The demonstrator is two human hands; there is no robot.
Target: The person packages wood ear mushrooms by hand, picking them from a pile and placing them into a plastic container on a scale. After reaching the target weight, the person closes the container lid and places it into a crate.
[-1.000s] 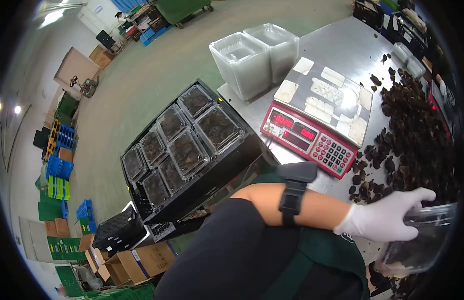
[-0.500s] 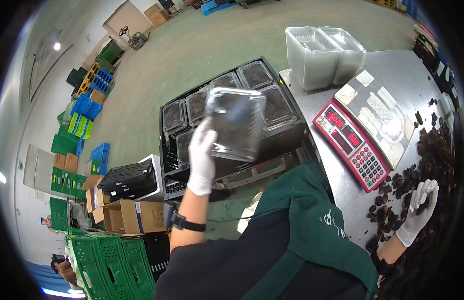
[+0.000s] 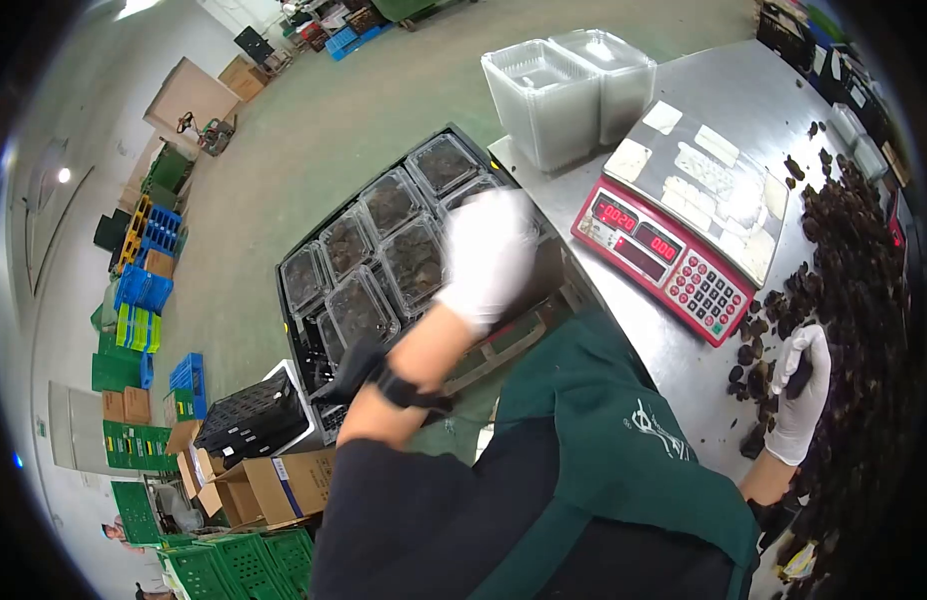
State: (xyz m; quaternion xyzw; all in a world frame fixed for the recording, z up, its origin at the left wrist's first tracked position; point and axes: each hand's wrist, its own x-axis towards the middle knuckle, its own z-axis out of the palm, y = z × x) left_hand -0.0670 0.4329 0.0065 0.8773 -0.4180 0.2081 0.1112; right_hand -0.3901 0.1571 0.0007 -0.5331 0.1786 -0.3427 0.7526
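My left hand [image 3: 487, 255], in a white glove and blurred by motion, is over the right part of a black crate [image 3: 454, 135] that holds several lidded clear boxes [image 3: 411, 262] of dark pieces. Its fingers are smeared, and I cannot make out anything in it. At the right, my right hand [image 3: 802, 385], also gloved, has its fingers curled round a dark piece [image 3: 799, 377], beside the heap of dark pieces [image 3: 864, 290] on the metal table [image 3: 689, 395]. A red scale [image 3: 674, 255] with white patches on its plate stands between the hands.
Two stacks of clear empty boxes [image 3: 544, 110] stand at the table's far left corner. Left of the crate are a black folded crate [image 3: 249, 415], an open cardboard box [image 3: 274, 488] and green crates [image 3: 234, 565]. A pallet jack [image 3: 212, 133] is on the floor farther off.
The clear box that my left hand held is no longer visible in it, and that hand has moved right over the crate. The view has shifted, and my right hand now shows a dark piece.
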